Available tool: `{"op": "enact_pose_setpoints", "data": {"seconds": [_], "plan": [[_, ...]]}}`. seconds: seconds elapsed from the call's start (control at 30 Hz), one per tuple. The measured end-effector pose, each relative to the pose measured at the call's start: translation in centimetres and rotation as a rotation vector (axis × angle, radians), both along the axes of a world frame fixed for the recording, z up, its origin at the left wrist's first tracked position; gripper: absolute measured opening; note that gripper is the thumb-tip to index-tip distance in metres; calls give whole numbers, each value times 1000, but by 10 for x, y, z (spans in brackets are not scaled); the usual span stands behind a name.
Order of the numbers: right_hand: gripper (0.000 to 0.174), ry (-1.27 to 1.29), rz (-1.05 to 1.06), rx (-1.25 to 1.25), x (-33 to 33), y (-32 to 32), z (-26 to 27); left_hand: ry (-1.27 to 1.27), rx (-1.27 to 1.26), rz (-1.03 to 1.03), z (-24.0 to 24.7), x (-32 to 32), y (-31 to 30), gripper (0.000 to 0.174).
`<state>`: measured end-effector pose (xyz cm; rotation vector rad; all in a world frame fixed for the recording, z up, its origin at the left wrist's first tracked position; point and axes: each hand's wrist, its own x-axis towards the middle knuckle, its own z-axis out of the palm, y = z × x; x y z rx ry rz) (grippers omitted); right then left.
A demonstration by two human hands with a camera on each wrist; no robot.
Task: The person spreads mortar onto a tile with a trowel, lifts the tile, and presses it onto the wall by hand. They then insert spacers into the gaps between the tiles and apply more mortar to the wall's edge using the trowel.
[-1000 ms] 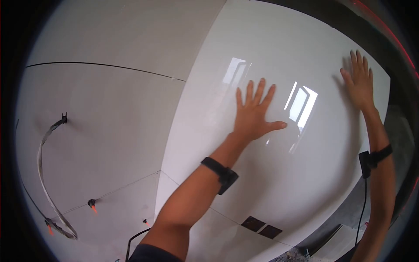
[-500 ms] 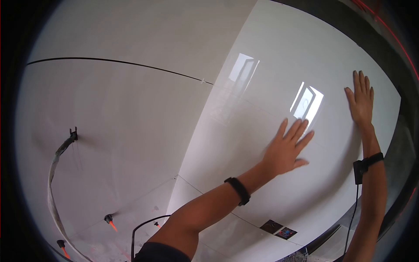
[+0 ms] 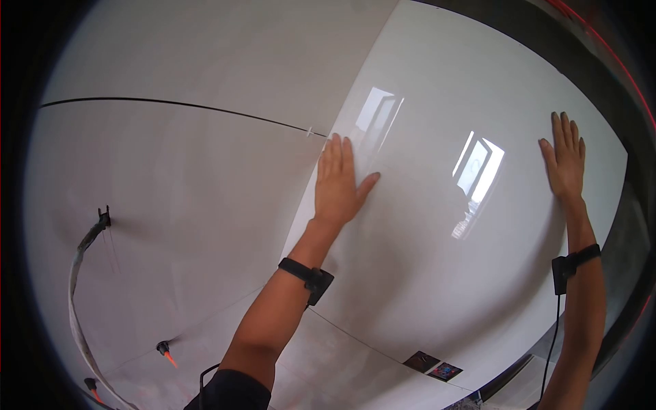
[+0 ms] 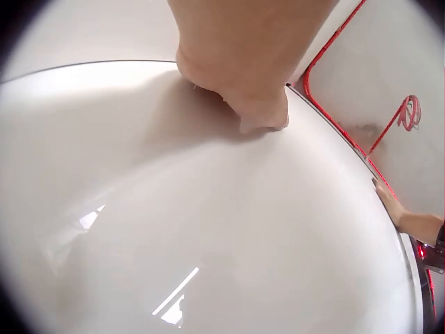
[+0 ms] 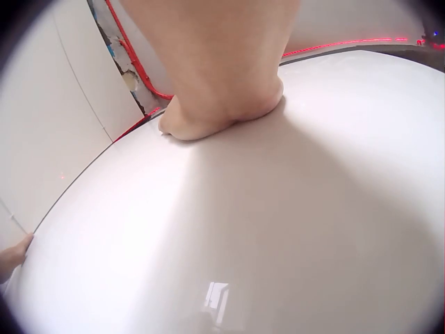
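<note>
A large glossy white tile covers the right part of the wall. My left hand rests on it at its left edge, fingers straight and together, thumb spread to the side. Near the tile's right edge lies my right hand, its palm side toward the surface and fingers pointing up. Neither hand grips anything. In the left wrist view the left hand bends away over the tile, its fingers mostly hidden. The right wrist view likewise shows the heel of the right hand against the tile.
Left of the tile are pale wall tiles with a dark joint, where a small white spacer sits. A sheathed cable sticks out at left. Two dark square openings lie below. A red laser line crosses the upper right.
My left hand has gone from the tile's middle down and right, then up and left to its left edge. The right hand stays near the right edge. The head view has shifted somewhat.
</note>
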<state>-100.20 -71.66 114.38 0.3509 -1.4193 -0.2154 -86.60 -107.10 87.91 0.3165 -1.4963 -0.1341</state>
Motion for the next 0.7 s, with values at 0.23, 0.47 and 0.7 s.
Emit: {"op": "enact_pose_setpoints", "data": {"seconds": [0.23, 0.47, 0.7], "plan": [[68, -37, 47, -24, 15, -1, -2, -145, -171, -95, -6, -3, 58, 89], [67, -108, 106, 14, 16, 0, -5, -187, -600, -278, 70, -55, 197, 72], [70, 216, 289, 75, 33, 41, 13, -111, -560, -321, 75, -92, 206, 75]]}}
